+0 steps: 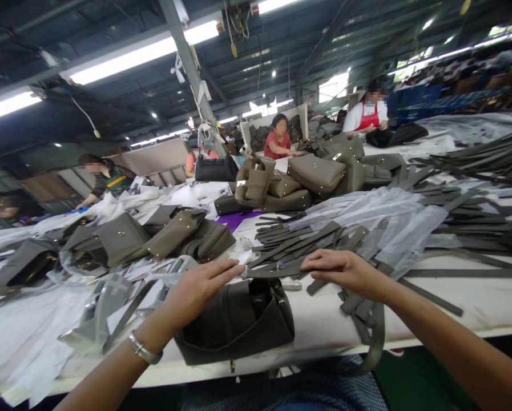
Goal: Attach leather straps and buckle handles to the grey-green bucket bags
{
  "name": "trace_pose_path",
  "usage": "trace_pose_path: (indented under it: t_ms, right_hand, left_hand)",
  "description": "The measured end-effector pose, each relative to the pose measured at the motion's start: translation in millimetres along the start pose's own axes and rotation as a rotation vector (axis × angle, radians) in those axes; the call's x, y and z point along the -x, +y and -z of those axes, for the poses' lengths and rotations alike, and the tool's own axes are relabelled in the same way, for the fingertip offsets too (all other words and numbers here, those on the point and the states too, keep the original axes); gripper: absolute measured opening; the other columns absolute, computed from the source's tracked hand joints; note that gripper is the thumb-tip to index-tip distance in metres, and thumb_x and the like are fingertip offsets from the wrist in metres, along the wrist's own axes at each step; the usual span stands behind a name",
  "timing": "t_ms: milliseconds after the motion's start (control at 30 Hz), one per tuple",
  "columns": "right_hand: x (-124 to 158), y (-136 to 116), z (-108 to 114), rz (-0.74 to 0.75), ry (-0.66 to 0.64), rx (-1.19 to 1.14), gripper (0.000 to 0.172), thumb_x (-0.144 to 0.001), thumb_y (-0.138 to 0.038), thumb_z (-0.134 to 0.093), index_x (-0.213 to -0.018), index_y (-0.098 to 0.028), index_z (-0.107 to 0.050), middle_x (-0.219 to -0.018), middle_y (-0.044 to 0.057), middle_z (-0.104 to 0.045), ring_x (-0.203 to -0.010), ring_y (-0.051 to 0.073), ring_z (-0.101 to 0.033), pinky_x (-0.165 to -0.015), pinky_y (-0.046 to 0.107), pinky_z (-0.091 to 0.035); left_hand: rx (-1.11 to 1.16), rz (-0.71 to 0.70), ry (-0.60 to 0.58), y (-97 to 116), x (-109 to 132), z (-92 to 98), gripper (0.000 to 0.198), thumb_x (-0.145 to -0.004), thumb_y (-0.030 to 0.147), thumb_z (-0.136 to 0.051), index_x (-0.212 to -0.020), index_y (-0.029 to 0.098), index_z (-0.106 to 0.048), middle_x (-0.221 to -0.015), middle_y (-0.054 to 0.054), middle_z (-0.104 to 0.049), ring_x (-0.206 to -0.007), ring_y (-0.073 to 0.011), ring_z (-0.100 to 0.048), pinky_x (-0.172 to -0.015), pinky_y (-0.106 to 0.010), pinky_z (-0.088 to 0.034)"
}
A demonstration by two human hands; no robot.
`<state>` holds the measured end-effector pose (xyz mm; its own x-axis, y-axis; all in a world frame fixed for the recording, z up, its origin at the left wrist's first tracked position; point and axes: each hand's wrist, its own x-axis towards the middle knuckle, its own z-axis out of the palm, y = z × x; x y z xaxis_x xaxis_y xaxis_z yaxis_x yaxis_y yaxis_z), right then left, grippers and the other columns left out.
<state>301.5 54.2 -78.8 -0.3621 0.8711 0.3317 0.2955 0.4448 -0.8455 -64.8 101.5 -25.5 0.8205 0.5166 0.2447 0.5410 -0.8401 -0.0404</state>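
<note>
A dark olive strap (pixel 275 272) stretches level between my two hands, just above the front of the table. My left hand (pixel 202 287), with a metal bracelet at the wrist, pinches its left end between thumb and fingers. Closed on the strap's other end is my right hand (pixel 339 268). Below the strap an olive handbag (pixel 238 319) lies at the table's front edge, its opening partly showing and a gold-coloured fitting hanging at its near side. My left forearm and hand cover part of this bag.
Several handbags (pixel 174 234) lie to the left, and more are piled (pixel 315 171) at the back. Loose straps (pixel 290 242) and clear plastic sheeting (pixel 379 217) spread over the right side. Across the white table (pixel 324 319), several people work. A strap loop (pixel 375 337) hangs over the front edge.
</note>
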Motion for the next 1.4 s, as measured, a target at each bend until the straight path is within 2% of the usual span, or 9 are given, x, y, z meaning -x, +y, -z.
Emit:
trace_pose_path:
  t_ms: [167,333,467,567,700,867,1067,1267,1400]
  right_hand:
    - [20.6,-2.0,-19.4,0.094,0.181,0.12,0.02,-0.09,-0.035,-0.063,-0.103,-0.031,-0.078,-0.114,0.006,-0.07,-0.105,0.023,-0.067,-0.091,0.039,-0.056]
    - [27.2,1.0,-31.8,0.161,0.301,0.151,0.018,-0.089,-0.029,-0.064,-0.101,-0.032,-0.077,-0.11,0.006,-0.072,-0.102,0.022,-0.068,-0.088,0.038,-0.058]
    - [27.2,1.6,-39.1,0.124,0.305,0.124,0.021,-0.087,-0.03,-0.068,-0.107,-0.029,-0.075,-0.109,0.006,-0.074,-0.103,0.022,-0.068,-0.093,0.036,-0.055]
    - [20.5,-5.2,-48.0,0.009,0.255,0.082,0.021,-0.09,-0.036,-0.064,-0.105,-0.025,-0.075,-0.095,0.005,-0.076,-0.083,0.019,-0.071,-0.078,0.03,-0.057]
    - [-1.8,-23.2,-66.0,-0.077,0.185,0.027,0.028,-0.095,-0.042,-0.055,-0.1,-0.022,-0.073,-0.078,0.002,-0.074,-0.062,0.015,-0.066,-0.06,0.024,-0.052]
    - [-17.9,-40.4,-76.4,-0.033,0.231,0.048,0.022,-0.093,-0.038,-0.058,-0.106,-0.023,-0.068,-0.089,0.002,-0.073,-0.077,0.016,-0.068,-0.071,0.026,-0.052]
    - [14.9,-37.1,-84.9,-0.11,0.253,-0.026,0.047,-0.086,-0.033,-0.068,-0.129,-0.026,-0.052,-0.115,0.006,-0.066,-0.087,0.017,-0.065,-0.077,0.03,-0.054]
    - [28.3,-34.8,-117.9,-0.124,0.283,-0.096,0.032,-0.085,-0.027,-0.07,-0.117,-0.026,-0.066,-0.107,0.005,-0.064,-0.077,0.015,-0.059,-0.067,0.028,-0.052]
    - [25.1,-33.2,-129.5,-0.112,0.427,-0.109,0.023,-0.079,-0.029,-0.077,-0.101,-0.023,-0.072,-0.09,0.002,-0.064,-0.07,0.014,-0.056,-0.063,0.028,-0.048]
  left_hand:
    - [-0.209,-0.179,0.125,1.8,13.2,-4.6,0.051,-0.099,0.01,-0.039,-0.147,0.027,-0.042,-0.138,-0.007,-0.06,-0.126,-0.0193,-0.056,-0.106,-0.035,-0.046]
    - [-0.219,-0.161,0.135,3.6,15.3,-6.6,0.051,-0.1,0.011,-0.038,-0.148,0.027,-0.04,-0.139,-0.006,-0.059,-0.126,-0.0177,-0.056,-0.106,-0.033,-0.046]
    - [-0.175,-0.14,0.125,4.5,13.0,-13.9,0.048,-0.1,0.012,-0.039,-0.146,0.025,-0.044,-0.135,-0.006,-0.063,-0.12,-0.0187,-0.06,-0.103,-0.034,-0.049]
    - [-0.084,-0.109,0.105,11.0,1.8,-21.8,0.041,-0.101,0.016,-0.041,-0.14,0.024,-0.051,-0.126,-0.008,-0.068,-0.11,-0.0198,-0.065,-0.094,-0.035,-0.053]
    - [0.174,0.013,0.025,33.9,-25.3,-21.9,0.033,-0.101,0.031,-0.043,-0.129,0.023,-0.061,-0.11,-0.006,-0.074,-0.092,-0.0185,-0.069,-0.078,-0.028,-0.053]
    - [0.494,0.171,-0.075,55.8,-53.6,1.5,0.028,-0.097,0.041,-0.051,-0.108,0.022,-0.069,-0.098,-0.002,-0.075,-0.085,-0.0172,-0.068,-0.074,-0.025,-0.049]
    - [0.551,0.293,-0.26,44.6,-49.0,30.3,0.03,-0.097,0.041,-0.047,-0.096,0.019,-0.068,-0.076,-0.001,-0.07,-0.068,-0.0153,-0.065,-0.066,-0.025,-0.046]
    - [0.66,0.328,-0.453,57.1,-46.6,38.1,0.031,-0.096,0.04,-0.044,-0.108,0.02,-0.064,-0.079,0.0,-0.07,-0.061,-0.0129,-0.062,-0.061,-0.023,-0.045]
    - [0.55,0.323,-0.453,67.5,-51.4,39.5,0.039,-0.093,0.048,-0.047,-0.086,0.018,-0.07,-0.065,0.001,-0.064,-0.059,-0.0134,-0.058,-0.056,-0.022,-0.041]
